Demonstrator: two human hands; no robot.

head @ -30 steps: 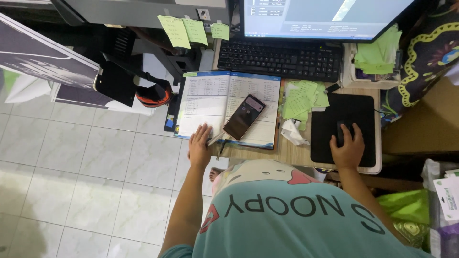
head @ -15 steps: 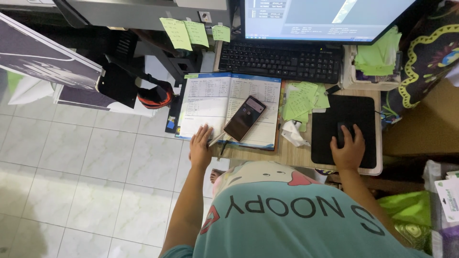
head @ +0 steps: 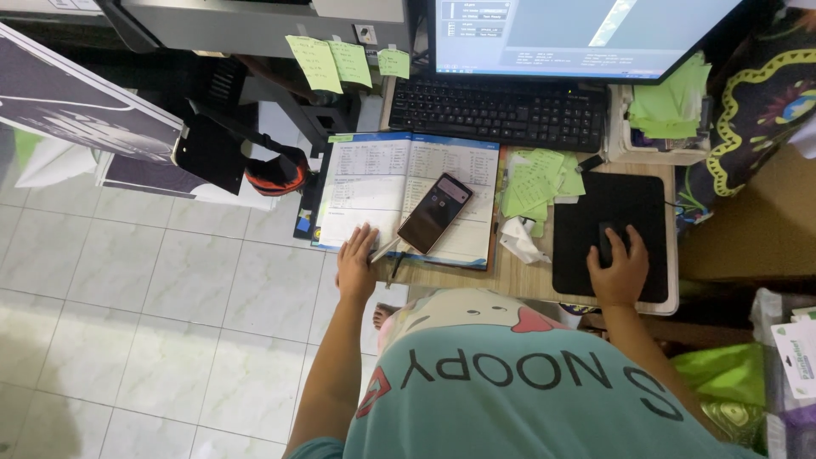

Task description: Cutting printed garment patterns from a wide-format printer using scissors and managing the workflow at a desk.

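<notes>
While the right hand (head: pixel 619 270) sits curled on the black mouse (head: pixel 609 239), mid mouse pad (head: pixel 586 229), the left hand (head: pixel 357 265) lies flat, fingers spread, on the open ledger (head: pixel 374 191).

Mouse: prob. light, hard, smooth plastic; take by its sides. Ledger pages thin, floppy. Smartphone (head: pixel 434 213) lies on ledger; keyboard (head: pixel 497 112) behind.

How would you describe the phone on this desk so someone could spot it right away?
Start at the black keyboard, then drop to the open notebook below it. The phone lies tilted on the right page, a dark slab on white paper, just beyond the left hand.
</notes>
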